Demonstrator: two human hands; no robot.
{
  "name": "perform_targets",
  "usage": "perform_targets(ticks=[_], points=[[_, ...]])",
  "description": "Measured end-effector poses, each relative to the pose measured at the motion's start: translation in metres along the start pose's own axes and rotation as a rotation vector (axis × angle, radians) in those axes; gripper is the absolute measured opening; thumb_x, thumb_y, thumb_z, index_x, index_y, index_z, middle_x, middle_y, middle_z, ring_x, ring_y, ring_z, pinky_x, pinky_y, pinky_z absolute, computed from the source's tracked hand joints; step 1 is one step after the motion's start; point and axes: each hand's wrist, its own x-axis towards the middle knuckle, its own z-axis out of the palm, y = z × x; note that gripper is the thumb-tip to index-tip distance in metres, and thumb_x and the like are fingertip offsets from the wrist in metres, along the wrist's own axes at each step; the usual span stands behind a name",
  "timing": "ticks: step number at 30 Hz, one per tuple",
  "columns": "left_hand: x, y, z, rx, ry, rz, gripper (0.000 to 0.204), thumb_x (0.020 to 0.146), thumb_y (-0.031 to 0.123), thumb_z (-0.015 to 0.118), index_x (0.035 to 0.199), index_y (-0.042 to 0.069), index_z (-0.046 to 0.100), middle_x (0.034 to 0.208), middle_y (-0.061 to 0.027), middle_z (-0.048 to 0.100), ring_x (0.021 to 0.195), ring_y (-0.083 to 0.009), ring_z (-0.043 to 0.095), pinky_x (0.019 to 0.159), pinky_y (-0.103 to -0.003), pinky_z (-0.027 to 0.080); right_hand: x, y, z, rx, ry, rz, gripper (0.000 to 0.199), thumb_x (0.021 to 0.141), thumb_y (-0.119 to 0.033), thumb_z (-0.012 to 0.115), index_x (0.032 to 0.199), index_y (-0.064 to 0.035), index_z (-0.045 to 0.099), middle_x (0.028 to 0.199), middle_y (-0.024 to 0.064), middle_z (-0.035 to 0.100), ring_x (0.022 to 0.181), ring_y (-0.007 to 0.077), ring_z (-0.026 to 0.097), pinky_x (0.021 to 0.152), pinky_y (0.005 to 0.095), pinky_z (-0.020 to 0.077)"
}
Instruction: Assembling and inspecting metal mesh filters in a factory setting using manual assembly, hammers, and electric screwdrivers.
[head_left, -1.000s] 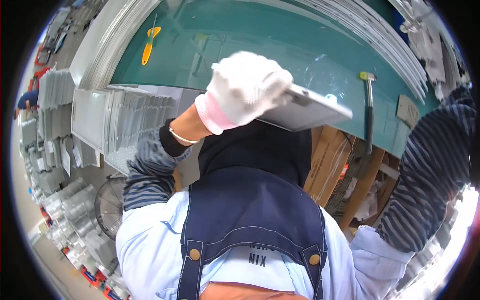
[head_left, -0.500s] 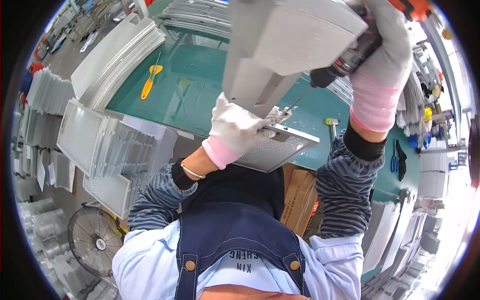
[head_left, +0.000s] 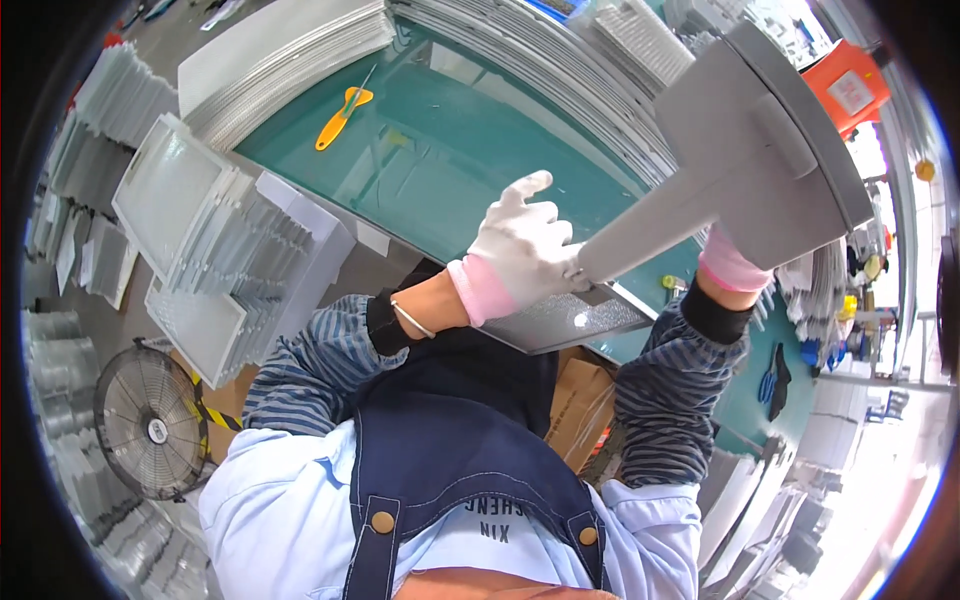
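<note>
My left hand (head_left: 520, 240), in a white glove with a pink cuff, is at the upper edge of a framed mesh panel (head_left: 560, 325). Its thumb and forefinger are pressed together while the outermost finger sticks out; what they pinch is hidden. A large grey housing (head_left: 750, 150) blocks much of the view, its narrow end by my left fingertips. Behind it, only the pink cuff of my right hand (head_left: 735, 260) shows. Beyond its far edge juts the orange base of a power drill (head_left: 850, 90), which my right hand grips, though the fingers are covered.
On the green table (head_left: 430, 180) lies a yellow-handled tool (head_left: 340, 120); blue-handled pliers (head_left: 770, 385) lie at the right. Panels are stacked at the left (head_left: 200, 230) and along the far side (head_left: 560, 70). A fan (head_left: 150, 425) and a cardboard box (head_left: 580, 400) are lower down.
The drill has come away from the panel, out to the right. The grey housing has shifted right and now covers my right hand. My left fingers have loosened, one stretching out. The view has turned somewhat.
</note>
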Motion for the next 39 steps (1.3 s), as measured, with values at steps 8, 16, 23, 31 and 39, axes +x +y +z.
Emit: perform_targets(ticks=[8, 16, 23, 31, 39], points=[[-0.004, -0.001, -0.002, -0.016, 0.023, 0.096, 0.013, 0.072, 0.029, 0.069, 0.084, 0.022, 0.068, 0.06, 0.002, 0.049, 0.063, -0.017, 0.055, 0.09, -0.038, 0.043, -0.005, 0.005, 0.021, 0.027, -0.059, 0.133, 0.028, 0.091, -0.015, 0.06, 0.112, 0.0035, 0.058, 0.096, 0.012, 0.067, 0.079, 0.0208, 0.066, 0.071, 0.0308, 0.0553], [0.0, 0.007, -0.01, -0.03, 0.003, 0.134, 0.019, 0.069, 0.025, 0.069, 0.087, 0.02, 0.071, 0.06, 0.0014, 0.05, 0.063, -0.0175, 0.055, 0.087, -0.037, 0.045, 0.0, -0.002, 0.025, -0.072, -0.023, 0.179, 0.026, 0.09, -0.011, 0.059, 0.11, 0.0044, 0.059, 0.094, 0.0125, 0.068, 0.076, 0.0198, 0.066, 0.069, 0.0291, 0.0553], [-0.015, -0.006, 0.005, -0.099, -0.035, 0.172, 0.022, 0.067, 0.023, 0.07, 0.088, 0.017, 0.07, 0.062, -0.0011, 0.05, 0.061, -0.0198, 0.054, 0.08, -0.036, 0.047, -0.021, -0.013, 0.048, -0.142, 0.055, 0.176, 0.025, 0.088, -0.008, 0.059, 0.11, 0.005, 0.06, 0.093, 0.013, 0.069, 0.074, 0.0191, 0.066, 0.068, 0.0278, 0.0553], [-0.006, 0.011, -0.011, -0.261, -0.328, -0.088, 0.047, 0.076, 0.028, 0.078, 0.119, 0.013, 0.066, 0.115, -0.0038, 0.066, 0.099, -0.0257, 0.064, 0.083, -0.039, 0.052, -0.017, -0.04, 0.085, -0.259, -0.128, 0.075, 0.024, 0.082, -0.017, 0.069, 0.1, -0.0015, 0.065, 0.081, 0.0007, 0.064, 0.07, 0.0085, 0.059, 0.068, 0.0243, 0.049], [0.001, 0.014, -0.001, -0.128, -0.268, 0.055, 0.026, 0.077, 0.033, 0.077, 0.091, 0.014, 0.067, 0.077, -0.0043, 0.054, 0.069, -0.0237, 0.054, 0.06, -0.038, 0.042, -0.02, -0.052, 0.078, -0.274, -0.095, 0.007, 0.027, 0.082, -0.014, 0.075, 0.104, -0.0031, 0.064, 0.079, 0.0016, 0.065, 0.064, 0.0066, 0.061, 0.056, 0.0209, 0.0496]])
